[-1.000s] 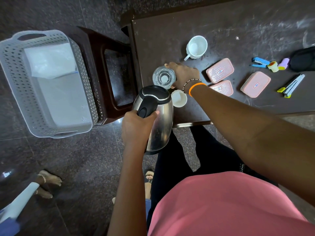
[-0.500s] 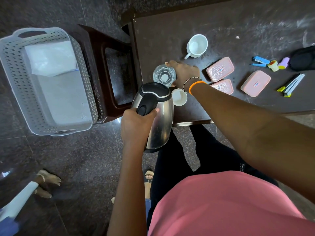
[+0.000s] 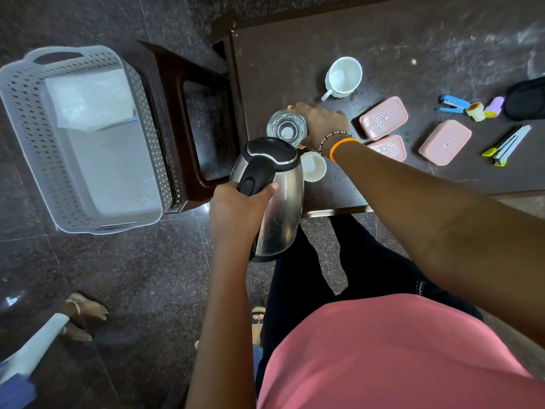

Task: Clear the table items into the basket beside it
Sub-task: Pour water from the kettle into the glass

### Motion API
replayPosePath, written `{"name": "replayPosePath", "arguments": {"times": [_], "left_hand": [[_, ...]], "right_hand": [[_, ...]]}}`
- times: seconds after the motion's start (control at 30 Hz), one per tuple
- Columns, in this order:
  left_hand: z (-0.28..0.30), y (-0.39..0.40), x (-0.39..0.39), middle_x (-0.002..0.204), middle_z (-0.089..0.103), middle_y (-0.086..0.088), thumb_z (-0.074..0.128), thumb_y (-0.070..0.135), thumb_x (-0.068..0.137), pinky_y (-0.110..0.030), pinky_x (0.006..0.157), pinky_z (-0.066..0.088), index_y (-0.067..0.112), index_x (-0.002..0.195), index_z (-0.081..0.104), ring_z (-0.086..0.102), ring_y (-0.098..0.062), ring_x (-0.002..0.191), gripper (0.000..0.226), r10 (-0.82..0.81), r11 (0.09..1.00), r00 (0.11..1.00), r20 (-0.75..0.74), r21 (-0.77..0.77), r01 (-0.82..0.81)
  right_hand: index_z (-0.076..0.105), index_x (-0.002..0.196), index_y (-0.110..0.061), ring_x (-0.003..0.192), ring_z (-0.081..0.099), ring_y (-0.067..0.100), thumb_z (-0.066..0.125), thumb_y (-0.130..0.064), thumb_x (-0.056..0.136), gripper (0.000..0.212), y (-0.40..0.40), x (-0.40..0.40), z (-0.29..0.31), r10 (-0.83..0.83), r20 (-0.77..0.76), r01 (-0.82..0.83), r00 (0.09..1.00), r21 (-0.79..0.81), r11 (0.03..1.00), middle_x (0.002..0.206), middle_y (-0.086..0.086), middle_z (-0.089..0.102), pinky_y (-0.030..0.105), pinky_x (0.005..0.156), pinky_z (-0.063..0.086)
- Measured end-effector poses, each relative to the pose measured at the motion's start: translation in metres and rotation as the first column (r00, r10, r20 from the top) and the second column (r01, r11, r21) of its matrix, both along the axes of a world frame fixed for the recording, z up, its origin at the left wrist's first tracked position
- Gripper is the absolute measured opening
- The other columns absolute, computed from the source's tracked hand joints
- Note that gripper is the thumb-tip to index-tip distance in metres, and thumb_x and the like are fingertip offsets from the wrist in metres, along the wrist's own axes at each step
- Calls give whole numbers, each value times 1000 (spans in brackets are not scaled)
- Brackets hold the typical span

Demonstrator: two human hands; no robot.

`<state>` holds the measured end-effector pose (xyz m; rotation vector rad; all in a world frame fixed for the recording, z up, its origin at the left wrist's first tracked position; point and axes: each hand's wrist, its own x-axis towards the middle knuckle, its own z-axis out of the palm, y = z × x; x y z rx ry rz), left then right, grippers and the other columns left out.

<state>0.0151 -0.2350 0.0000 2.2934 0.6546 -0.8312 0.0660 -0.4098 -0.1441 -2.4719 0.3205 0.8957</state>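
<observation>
Basket (image 3: pixel 26 119) on floor left of table (image 3: pixel 398 31) — stool (image 3: pixel 165 93) btwn them.

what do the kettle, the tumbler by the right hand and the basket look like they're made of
Kettle: brushed stainless steel by its dull silver sheen and streaky reflections; the lid and handle look like matte black plastic.
Tumbler: clear glass, most likely, since the base shows through the walls; clear plastic can't be ruled out.
Basket: moulded plastic, pale grey-white with a soft sheen, its walls pierced with regular small holes.
</observation>
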Motion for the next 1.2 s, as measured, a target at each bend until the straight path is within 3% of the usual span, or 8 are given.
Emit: {"name": "replayPosePath", "arguments": {"times": [0.6, 0.8, 1.2], "left_hand": [[2, -2, 4, 57, 56, 6, 77, 46, 65, -23, 49, 36, 17, 58, 54, 55, -11, 55, 38, -33, 999, 999, 3, 27, 32], [2, -1, 7, 62, 59, 5, 77, 46, 66, -23, 52, 39, 11, 68, 62, 59, -13, 61, 38, -47, 999, 999, 7, 14, 47], [1, 1, 8, 65, 60, 6, 77, 46, 65, -24, 56, 43, 14, 70, 62, 60, -14, 65, 36, -57, 998, 998, -15, 22, 57]], "right_hand": [[42, 129, -29, 117, 57, 32, 55, -34, 84, 47, 1, -1, -1, -26, -5, 26, 1000, 2, 1000, 131, 4, 56, 51, 100, 38], [44, 128, -30, 117, 57, 33, 52, -37, 86, 44, 0, -1, -4, -38, 7, 38, 999, 5, 999, 130, 4, 57, 51, 100, 38], [45, 124, -30, 113, 60, 32, 50, -43, 86, 40, 1, -2, -10, -60, 26, 60, 998, 5, 998, 127, 3, 58, 50, 99, 37]]}}
